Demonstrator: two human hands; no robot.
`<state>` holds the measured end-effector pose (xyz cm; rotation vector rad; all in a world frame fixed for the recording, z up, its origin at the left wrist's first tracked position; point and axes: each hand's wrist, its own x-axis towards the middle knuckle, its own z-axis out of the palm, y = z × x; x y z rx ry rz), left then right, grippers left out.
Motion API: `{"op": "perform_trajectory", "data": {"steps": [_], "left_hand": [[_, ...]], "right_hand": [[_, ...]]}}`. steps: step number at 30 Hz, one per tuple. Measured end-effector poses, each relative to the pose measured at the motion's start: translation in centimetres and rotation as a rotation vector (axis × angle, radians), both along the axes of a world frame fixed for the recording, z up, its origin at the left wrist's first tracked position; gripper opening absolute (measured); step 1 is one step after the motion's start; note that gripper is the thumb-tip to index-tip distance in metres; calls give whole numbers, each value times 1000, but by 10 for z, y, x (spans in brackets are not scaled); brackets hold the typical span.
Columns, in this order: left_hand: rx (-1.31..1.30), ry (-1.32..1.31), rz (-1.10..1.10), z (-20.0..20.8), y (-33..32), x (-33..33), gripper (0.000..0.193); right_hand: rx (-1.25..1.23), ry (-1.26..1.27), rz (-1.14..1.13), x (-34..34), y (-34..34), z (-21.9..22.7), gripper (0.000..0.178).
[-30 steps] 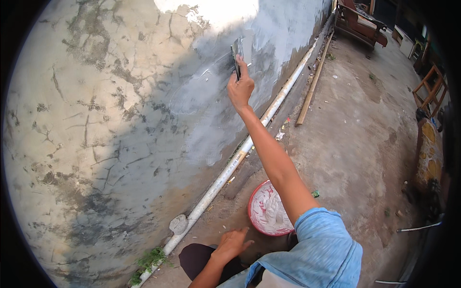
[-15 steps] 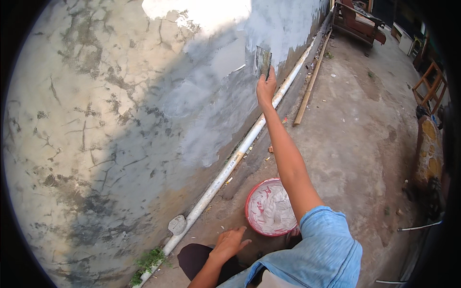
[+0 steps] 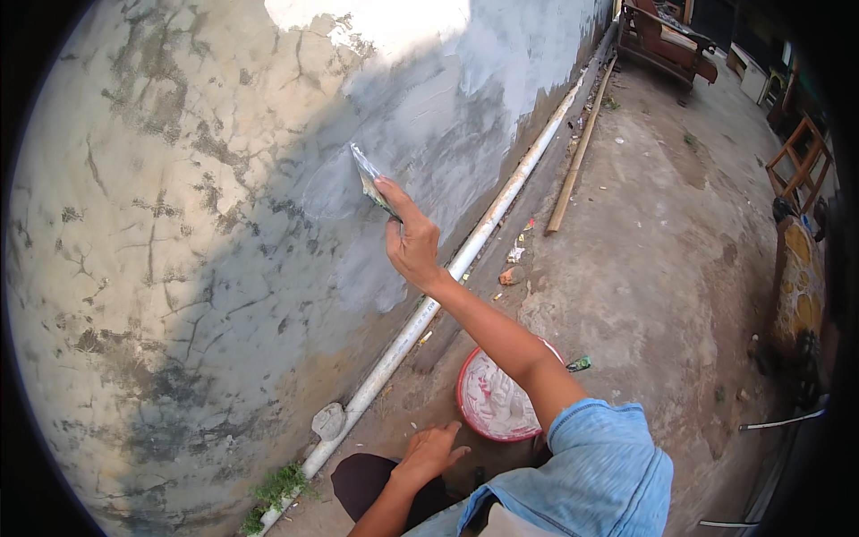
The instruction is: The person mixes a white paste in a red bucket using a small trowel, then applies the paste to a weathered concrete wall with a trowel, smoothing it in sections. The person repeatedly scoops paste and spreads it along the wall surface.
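My right hand (image 3: 412,242) is raised against a cracked grey wall (image 3: 179,224) and grips a small flat scraper blade (image 3: 369,182), its edge pressed on a patch of fresh wet grey plaster (image 3: 420,116). My left hand (image 3: 428,452) rests with fingers spread on my dark-trousered knee (image 3: 367,479). Beside it on the ground stands a red basin (image 3: 494,398) holding white plaster paste, partly hidden by my right forearm.
A white pipe (image 3: 465,255) runs along the foot of the wall. A wooden stick (image 3: 582,148) lies on the concrete ground. A wooden bench (image 3: 662,40) stands far back, a wooden frame (image 3: 801,152) at right. Weeds (image 3: 277,488) grow at the wall's base.
My right hand with the scraper has swept back left and downward along the wall from the far right patch. The left hand stays on my knee.
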<state>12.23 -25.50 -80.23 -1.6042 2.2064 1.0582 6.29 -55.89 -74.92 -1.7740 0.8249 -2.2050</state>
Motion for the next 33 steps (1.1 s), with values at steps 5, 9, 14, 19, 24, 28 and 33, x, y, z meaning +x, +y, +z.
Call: {"op": "perform_trajectory", "data": {"steps": [5,9,14,19,24,28,33], "left_hand": [[3,-6,19,8,1,2,57],[-11,9,6,5,4,2,57],[-114,31,22,6,9,4,52],[2,-16,38,0,9,4,56],[27,-28,30,5,-3,-5,56],[-66,21,36,4,1,3,52],[-57,15,32,0,9,8,54]], "right_hand": [[138,36,159,-43,-11,9,51],[358,-353,-73,-104,-137,1,46],[436,-369,-66,-111,-166,13,46],[472,-266,49,-61,-89,28,48],[-13,-43,-39,15,7,36,60],[-33,92,170,37,57,37,59],[167,-398,322,-7,10,32,44]]}}
